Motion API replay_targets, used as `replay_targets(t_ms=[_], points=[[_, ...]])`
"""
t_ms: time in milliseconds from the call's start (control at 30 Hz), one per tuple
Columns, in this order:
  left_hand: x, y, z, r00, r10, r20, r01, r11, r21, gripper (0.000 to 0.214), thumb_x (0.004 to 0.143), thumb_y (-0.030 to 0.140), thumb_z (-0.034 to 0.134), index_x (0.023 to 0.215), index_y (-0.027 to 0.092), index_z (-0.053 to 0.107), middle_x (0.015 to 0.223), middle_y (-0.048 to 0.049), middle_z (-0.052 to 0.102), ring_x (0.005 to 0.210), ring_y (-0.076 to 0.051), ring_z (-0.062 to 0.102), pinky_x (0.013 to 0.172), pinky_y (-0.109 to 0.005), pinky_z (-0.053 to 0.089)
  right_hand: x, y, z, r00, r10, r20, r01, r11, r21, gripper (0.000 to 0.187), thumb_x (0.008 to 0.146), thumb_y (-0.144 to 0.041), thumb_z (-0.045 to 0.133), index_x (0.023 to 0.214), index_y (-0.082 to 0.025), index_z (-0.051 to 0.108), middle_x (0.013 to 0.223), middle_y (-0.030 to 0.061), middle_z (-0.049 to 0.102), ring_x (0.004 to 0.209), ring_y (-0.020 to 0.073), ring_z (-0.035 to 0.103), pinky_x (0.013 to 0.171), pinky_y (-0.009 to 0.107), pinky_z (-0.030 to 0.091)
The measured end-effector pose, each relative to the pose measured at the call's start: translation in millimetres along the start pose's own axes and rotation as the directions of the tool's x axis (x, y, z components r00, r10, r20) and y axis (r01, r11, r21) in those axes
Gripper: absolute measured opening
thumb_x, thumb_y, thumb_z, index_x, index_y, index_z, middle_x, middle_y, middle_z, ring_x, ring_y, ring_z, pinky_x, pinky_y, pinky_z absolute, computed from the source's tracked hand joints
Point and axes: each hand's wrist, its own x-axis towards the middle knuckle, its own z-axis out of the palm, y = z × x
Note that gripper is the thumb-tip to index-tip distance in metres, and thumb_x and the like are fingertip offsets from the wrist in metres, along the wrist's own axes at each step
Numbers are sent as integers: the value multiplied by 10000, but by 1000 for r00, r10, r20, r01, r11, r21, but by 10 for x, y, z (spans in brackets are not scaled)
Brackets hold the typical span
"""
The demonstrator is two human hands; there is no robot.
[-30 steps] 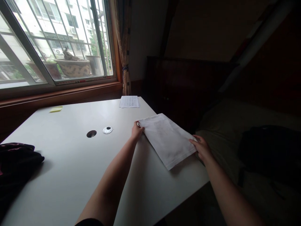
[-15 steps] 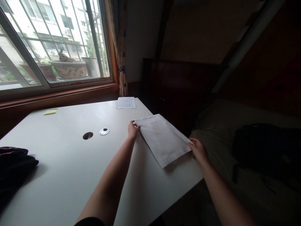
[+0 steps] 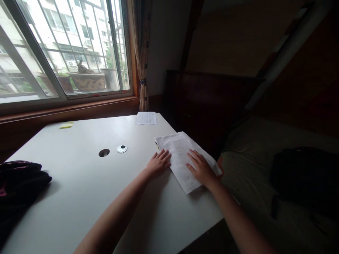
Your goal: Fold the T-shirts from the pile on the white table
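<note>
A white, flat, folded sheet of what looks like cloth lies at the right part of the white table, reaching to its right edge. My left hand rests on its left edge, fingers spread. Across its right side lies my right hand, palm down with the fingers apart. A small reddish-orange thing shows past the sheet's right corner; I cannot make out what it is.
A dark bundle of clothing lies at the table's left. Written papers, yellow sticky notes, a round hole and its silver cover are on the table. A dark bag-like shape lies on the right.
Both hands have let go of the sheet's edges and now lie flat on it with fingers spread. The right hand has moved inward; the left has come nearer to me.
</note>
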Motion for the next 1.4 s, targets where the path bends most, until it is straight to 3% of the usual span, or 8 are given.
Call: replay_targets(t_ms=[200, 433, 533, 700, 867, 967, 1267, 1400], points=[[-612, -40, -185, 998, -25, 57, 27, 999, -47, 528, 1060, 457, 404, 1537, 233, 437, 1623, -97, 396, 1537, -290, 287, 1255, -592, 197, 49, -468, 233, 971, -62, 233, 66, 998, -10, 608, 1038, -461, 372, 1612, -267, 314, 1679, 89, 278, 1555, 267, 229, 1245, 536, 228], [-1677, 59, -898, 989, -129, 71, 147, 850, -505, 431, 1028, 364, 499, 1449, 292, 557, 1525, -81, 541, 1365, -225, 555, 1136, -393, 469, 19, -479, 294, 984, -112, 140, 92, 986, 141, 581, 1016, -472, 428, 1563, -275, 418, 1623, 70, 402, 1525, 287, 311, 1241, 545, 238], [-2177, -3, -1289, 950, -311, 34, 288, 827, -483, 443, 1004, 408, 541, 1439, 324, 562, 1485, -54, 581, 1355, -226, 560, 1141, -399, 462, 10, -556, 350, 985, -150, 86, 130, 971, 202, 514, 1020, -421, 416, 1498, -260, 513, 1561, 79, 495, 1483, 282, 395, 1222, 540, 279], [-3266, -566, -1928, 731, -546, -409, 583, 812, -41, 416, 971, 428, 526, 1347, 275, 619, 1427, -69, 618, 1399, -280, 499, 1180, -484, 395, -3, -616, 404, 989, -145, -6, 142, 961, 236, 456, 1019, -392, 410, 1402, -247, 612, 1449, 86, 612, 1402, 281, 506, 1187, 539, 333], [-4270, -1018, -2263, 423, -726, -542, 906, 317, 281, 651, 867, 537, 588, 1396, 157, 568, 1466, -188, 531, 1364, -422, 431, 1071, -586, 426, 12, -583, 456, 985, -157, -66, 169, 956, 242, 465, 1005, -396, 424, 1386, -220, 624, 1411, 97, 642, 1368, 290, 540, 1169, 537, 364], [-4524, -1078, -2168, 336, -777, -532, 926, 169, 337, 518, 887, 485, 545, 1296, 180, 636, 1394, -178, 571, 1273, -429, 466, 966, -591, 468, 10, -571, 484, 983, -158, -91, 176, 954, 244, 458, 1004, -401, 413, 1355, -217, 644, 1383, 95, 662, 1351, 292, 556, 1157, 538, 380], [-4395, -1127, -2030, 459, -644, -612, 864, 485, 138, 280, 981, 394, 417, 1022, 218, 632, 1025, -101, 665, 957, -293, 574, 928, -431, 480, 18, -598, 447, 984, -162, -79, 177, 955, 240, 453, 988, -383, 425, 1332, -202, 658, 1370, 107, 667, 1340, 300, 560, 1135, 550, 412], [-4030, -900, -1931, 583, -554, -594, 721, 689, 65, 199, 993, 374, 445, 989, 246, 597, 1021, -79, 637, 995, -278, 582, 948, -431, 487, 47, -652, 381, 983, -159, -88, 177, 952, 248, 423, 972, -355, 453, 1292, -205, 684, 1312, 110, 698, 1290, 310, 592, 1109, 551, 445]])
